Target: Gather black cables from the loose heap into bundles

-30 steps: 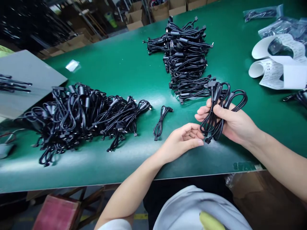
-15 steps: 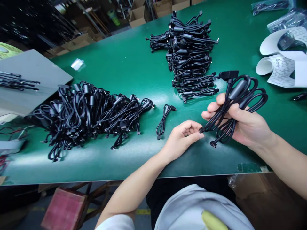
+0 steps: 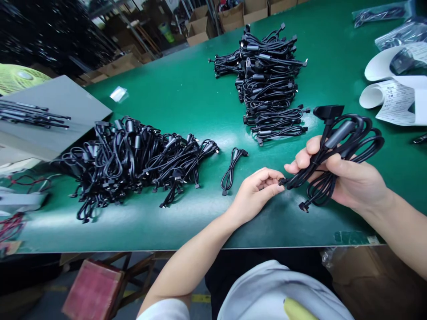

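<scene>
A coiled bundle of black cable (image 3: pixel 345 133) is gripped in my right hand (image 3: pixel 358 184), its thumb pressed over the loops. A thick grey-black barrel and a wide black plug at the top stand out on it. My left hand (image 3: pixel 258 193) pinches a small black connector (image 3: pixel 283 181) at the bundle's lower left end. Another connector (image 3: pixel 304 206) hangs free below. To the left of my left hand, a single tied cable (image 3: pixel 230 171) lies on the green table (image 3: pixel 193 226). A heap of black cables (image 3: pixel 133 160) spreads farther left.
Tied cable bundles (image 3: pixel 267 84) lie stacked at the far middle. At the right are curled white label sheets (image 3: pixel 396 98) and bagged cables (image 3: pixel 383 13). A grey box (image 3: pixel 80 106) with thin black rods on it stands left. A red stool (image 3: pixel 93 289) is below the table edge.
My right hand has moved slightly right and down with the cable bundle, away from my left hand. The left hand still pinches the connector. The whole view has shifted a little.
</scene>
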A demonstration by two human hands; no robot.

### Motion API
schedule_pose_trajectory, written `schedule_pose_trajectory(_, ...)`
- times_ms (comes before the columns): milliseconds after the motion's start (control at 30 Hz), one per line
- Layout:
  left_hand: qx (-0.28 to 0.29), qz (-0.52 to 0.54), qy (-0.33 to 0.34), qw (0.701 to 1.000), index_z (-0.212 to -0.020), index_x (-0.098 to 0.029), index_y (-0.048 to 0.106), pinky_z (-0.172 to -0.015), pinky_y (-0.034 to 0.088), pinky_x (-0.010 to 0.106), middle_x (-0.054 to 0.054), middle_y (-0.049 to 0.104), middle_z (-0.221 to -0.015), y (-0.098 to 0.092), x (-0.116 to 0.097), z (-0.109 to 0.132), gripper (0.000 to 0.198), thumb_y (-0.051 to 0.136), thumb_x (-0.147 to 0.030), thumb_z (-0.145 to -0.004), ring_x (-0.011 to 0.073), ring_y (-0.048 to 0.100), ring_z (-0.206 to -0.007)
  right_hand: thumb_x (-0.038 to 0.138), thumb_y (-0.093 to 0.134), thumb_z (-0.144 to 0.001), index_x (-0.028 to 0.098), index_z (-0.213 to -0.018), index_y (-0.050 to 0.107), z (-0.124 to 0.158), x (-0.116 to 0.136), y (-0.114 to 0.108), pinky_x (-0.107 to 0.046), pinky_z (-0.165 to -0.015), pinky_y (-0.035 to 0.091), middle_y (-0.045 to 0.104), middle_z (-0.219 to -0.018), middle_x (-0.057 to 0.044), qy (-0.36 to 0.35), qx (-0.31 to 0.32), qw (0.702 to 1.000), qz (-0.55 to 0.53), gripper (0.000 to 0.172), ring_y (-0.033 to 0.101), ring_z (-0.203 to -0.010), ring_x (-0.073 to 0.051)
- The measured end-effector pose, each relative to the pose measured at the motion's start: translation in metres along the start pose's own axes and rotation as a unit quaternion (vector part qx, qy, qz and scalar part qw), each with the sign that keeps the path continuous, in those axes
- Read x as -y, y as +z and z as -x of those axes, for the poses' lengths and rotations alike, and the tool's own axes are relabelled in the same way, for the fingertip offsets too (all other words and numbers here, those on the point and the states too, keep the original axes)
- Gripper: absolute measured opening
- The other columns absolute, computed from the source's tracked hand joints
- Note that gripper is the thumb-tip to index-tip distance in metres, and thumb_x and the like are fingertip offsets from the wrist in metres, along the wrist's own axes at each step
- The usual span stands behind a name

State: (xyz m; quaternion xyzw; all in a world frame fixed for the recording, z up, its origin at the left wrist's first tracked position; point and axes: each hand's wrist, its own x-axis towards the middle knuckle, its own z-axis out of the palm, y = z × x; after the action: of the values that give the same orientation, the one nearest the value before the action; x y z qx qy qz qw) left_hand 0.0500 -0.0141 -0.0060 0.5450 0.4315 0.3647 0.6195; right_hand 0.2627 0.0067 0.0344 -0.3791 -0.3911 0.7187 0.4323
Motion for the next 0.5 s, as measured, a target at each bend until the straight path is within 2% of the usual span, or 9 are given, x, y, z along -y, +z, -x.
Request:
schedule_pose_trajectory(133,0.023,-0.023,-0.01,0.999,-0.096,-0.017,0.067,-0.083,0.044,0.027,0.003,0.061,-0.094,0.002,0.0,-0.003,0.017,0.068,-0.032,-0.087,0.0155,0.055,-0.086,0.05,0.082,-0.071,0.03,-0.091,0.063,-0.006,-0.001,0.001,-0.043,-0.091,0.052,0.066,-0.086,0.002,0.007,0.011,1.0,-0.025,0.034,0.068,-0.093,-0.023)
schedule_pose_trajectory(233,0.036,-0.114,-0.031,0.992,-0.1,-0.018,0.066,-0.084,0.045,0.028,0.004,0.064,-0.097,0.005,-0.006,0.0,0.021,0.061,-0.036,-0.09,0.0176,0.058,-0.089,0.05,0.075,-0.079,0.026,-0.1,0.065,-0.009,0.003,0.004,-0.036,-0.08,0.054,0.065,-0.084,0.001,-0.019,0.042,0.999,-0.011,0.033,0.066,-0.08,-0.018)
schedule_pose_trajectory(267,0.024,-0.167,-0.029,0.985,-0.104,-0.019,0.065,-0.085,0.046,0.029,0.005,0.065,-0.099,0.003,-0.009,0.002,0.024,0.057,-0.039,-0.092,0.0185,0.06,-0.09,0.049,0.072,-0.082,0.024,-0.103,0.066,-0.009,0.006,0.002,-0.033,-0.077,0.053,0.063,-0.081,0.001,-0.042,0.048,0.998,0.024,0.033,0.064,-0.074,-0.016)
schedule_pose_trajectory(333,-0.012,-0.299,-0.011,0.954,-0.114,-0.021,0.061,-0.088,0.046,0.033,0.006,0.066,-0.102,-0.008,-0.015,0.003,0.031,0.052,-0.043,-0.094,0.0221,0.062,-0.094,0.049,0.068,-0.085,0.02,-0.1,0.065,-0.004,0.014,-0.01,-0.032,-0.074,0.05,0.062,-0.077,0.0,-0.101,-0.001,0.983,0.154,0.033,0.062,-0.07,-0.016)
schedule_pose_trajectory(367,-0.039,-0.385,0.002,0.922,-0.116,-0.022,0.06,-0.089,0.047,0.035,0.007,0.066,-0.104,-0.016,-0.018,0.002,0.034,0.049,-0.046,-0.094,0.0248,0.062,-0.095,0.048,0.065,-0.088,0.019,-0.098,0.064,0.002,0.021,-0.02,-0.032,-0.075,0.049,0.064,-0.078,-0.001,-0.114,-0.044,0.962,0.243,0.031,0.062,-0.073,-0.017)
schedule_pose_trajectory(400,-0.065,-0.471,0.008,0.88,-0.117,-0.022,0.059,-0.088,0.047,0.039,0.009,0.065,-0.108,-0.025,-0.021,0.002,0.039,0.044,-0.048,-0.093,0.0287,0.063,-0.098,0.047,0.063,-0.09,0.019,-0.096,0.064,0.011,0.029,-0.033,-0.033,-0.075,0.048,0.065,-0.079,-0.002,-0.118,-0.091,0.93,0.337,0.028,0.063,-0.075,-0.019)
schedule_pose_trajectory(467,-0.101,-0.593,0.022,0.798,-0.123,-0.018,0.055,-0.091,0.046,0.048,0.016,0.062,-0.113,-0.045,-0.026,0.001,0.051,0.035,-0.052,-0.092,0.0384,0.06,-0.105,0.046,0.061,-0.092,0.02,-0.092,0.063,0.038,0.047,-0.064,-0.035,-0.074,0.046,0.068,-0.083,-0.005,-0.098,-0.199,0.83,0.511,0.026,0.064,-0.081,-0.023)
schedule_pose_trajectory(500,-0.111,-0.622,0.021,0.775,-0.124,-0.015,0.053,-0.093,0.046,0.052,0.019,0.061,-0.113,-0.054,-0.027,0.001,0.056,0.031,-0.054,-0.09,0.0423,0.059,-0.107,0.045,0.062,-0.092,0.021,-0.09,0.063,0.054,0.056,-0.082,-0.036,-0.074,0.045,0.068,-0.085,-0.006,-0.08,-0.257,0.773,0.574,0.025,0.064,-0.083,-0.025)
